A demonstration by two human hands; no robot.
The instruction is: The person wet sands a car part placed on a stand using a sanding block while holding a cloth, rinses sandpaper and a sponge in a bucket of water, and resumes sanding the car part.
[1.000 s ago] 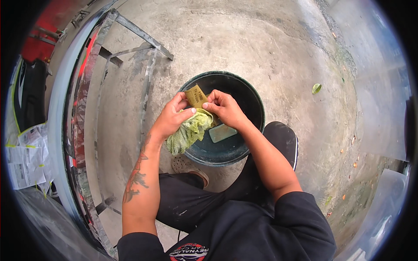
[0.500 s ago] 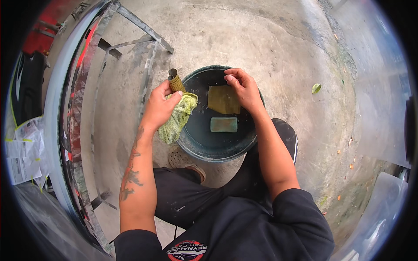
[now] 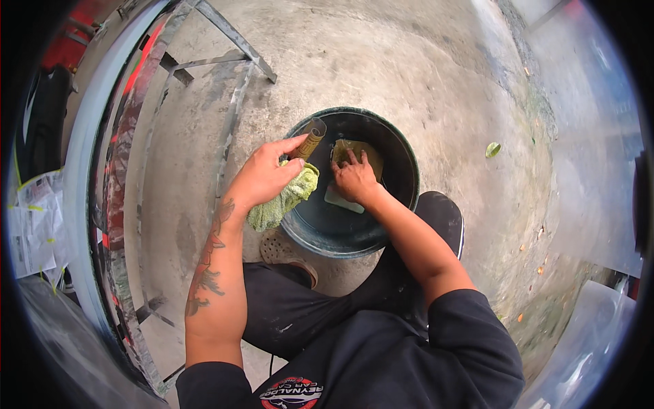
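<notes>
My left hand (image 3: 267, 172) is closed around a rolled sheet of yellow-brown sandpaper (image 3: 311, 138) and a damp yellow-green cloth (image 3: 281, 202), which hangs below the fingers. It holds both over the left rim of a round dark basin (image 3: 327, 240) with water in it. Down inside the basin, my right hand (image 3: 355, 178) rests with fingers spread on a flat yellow-brown sheet (image 3: 372, 158) that looks like sandpaper. A pale rectangular block (image 3: 343, 199) lies just below that hand, partly covered by it.
A metal stand (image 3: 235, 41) with a long paint-stained panel (image 3: 112, 191) rises along the left. Taped paper sheets (image 3: 39, 228) hang at the far left. Close to the basin are my shoe (image 3: 283, 251) and knee (image 3: 441, 215). A leaf (image 3: 492, 149) lies on the concrete floor.
My right hand has gone from above the basin's far rim down onto the sheet inside. My left hand has shifted slightly right, and the rolled sandpaper now tilts right over the basin.
</notes>
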